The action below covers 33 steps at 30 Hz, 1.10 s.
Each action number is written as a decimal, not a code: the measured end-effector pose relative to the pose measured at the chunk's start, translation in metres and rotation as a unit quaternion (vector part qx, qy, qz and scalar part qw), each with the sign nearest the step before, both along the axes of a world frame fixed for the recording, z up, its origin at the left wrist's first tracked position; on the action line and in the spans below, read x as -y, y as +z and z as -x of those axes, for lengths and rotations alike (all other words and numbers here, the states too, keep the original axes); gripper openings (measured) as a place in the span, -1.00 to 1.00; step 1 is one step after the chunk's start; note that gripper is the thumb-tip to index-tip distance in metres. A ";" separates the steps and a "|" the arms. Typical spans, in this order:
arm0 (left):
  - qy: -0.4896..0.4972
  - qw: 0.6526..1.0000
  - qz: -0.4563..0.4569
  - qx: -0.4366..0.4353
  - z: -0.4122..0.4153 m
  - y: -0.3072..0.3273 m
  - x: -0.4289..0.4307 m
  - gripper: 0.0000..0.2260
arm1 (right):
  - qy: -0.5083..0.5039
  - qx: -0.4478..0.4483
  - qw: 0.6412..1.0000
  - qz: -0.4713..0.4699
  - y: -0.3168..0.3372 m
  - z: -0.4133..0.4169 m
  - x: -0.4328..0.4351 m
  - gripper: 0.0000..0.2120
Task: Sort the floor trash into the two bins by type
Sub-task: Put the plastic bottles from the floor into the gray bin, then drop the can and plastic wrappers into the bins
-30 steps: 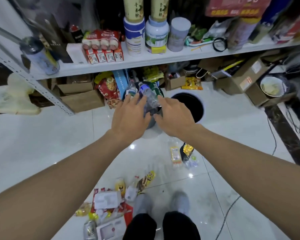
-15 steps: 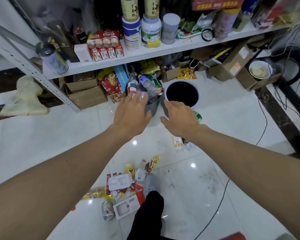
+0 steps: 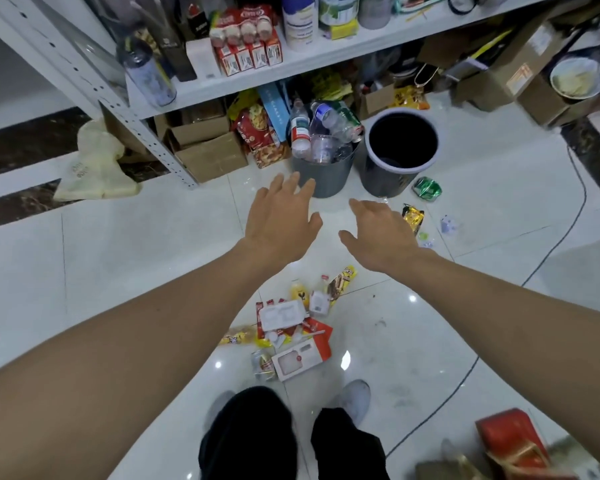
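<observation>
Both hands empty: left hand (image 3: 281,216) and right hand (image 3: 378,233) hang with fingers spread and relaxed, just in front of the two bins at upper centre. Floor trash: main pile (image 3: 291,327) at lower centre by the feet, plus a green wrapper (image 3: 427,189) and a yellow packet (image 3: 412,216) right of the bins.

Risks:
- Grey bin (image 3: 323,178) is heaped with bottles (image 3: 321,129) above the rim. One more likely rolls off or knocks one out.
- The pile mixes a can (image 3: 264,364), a box (image 3: 298,360) and wrappers. A multi-item grab could put the wrong type in a bin.
- Cable (image 3: 465,372) crosses the floor at right: snag or trip.

Unclear:
- Dark bin (image 3: 385,181) reads black inside, so contents unknown.
- Small clear bits right of the packet are too small to identify.
- Red thing (image 3: 506,434) at lower right is cut off and blurred.
</observation>
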<state>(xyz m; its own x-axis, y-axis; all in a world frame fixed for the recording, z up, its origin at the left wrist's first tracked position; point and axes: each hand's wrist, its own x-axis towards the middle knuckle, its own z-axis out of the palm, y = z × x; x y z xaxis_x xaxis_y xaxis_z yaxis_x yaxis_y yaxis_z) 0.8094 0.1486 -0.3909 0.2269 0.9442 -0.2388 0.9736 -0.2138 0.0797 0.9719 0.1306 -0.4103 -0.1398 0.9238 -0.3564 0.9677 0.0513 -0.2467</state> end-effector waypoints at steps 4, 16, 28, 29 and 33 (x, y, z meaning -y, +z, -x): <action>-0.007 1.000 0.024 -0.004 0.037 -0.023 0.004 -0.47 | -0.024 -0.013 0.999 0.019 -0.025 0.032 0.014 -0.44; -0.095 0.992 0.076 -0.014 0.125 -0.196 -0.001 -0.45 | -0.155 -0.006 0.985 0.070 -0.199 0.112 0.037 -0.44; -0.102 0.989 0.107 0.004 0.098 -0.394 0.016 -0.46 | -0.187 0.006 0.977 0.100 -0.386 0.091 0.060 -0.58; -0.096 0.989 0.111 0.008 0.095 -0.411 0.016 -0.46 | -0.194 -0.001 0.975 0.104 -0.402 0.091 0.057 -0.62; -0.085 0.986 0.140 0.018 0.085 -0.483 0.010 -0.46 | -0.214 -0.036 0.969 0.120 -0.473 0.086 0.042 -0.54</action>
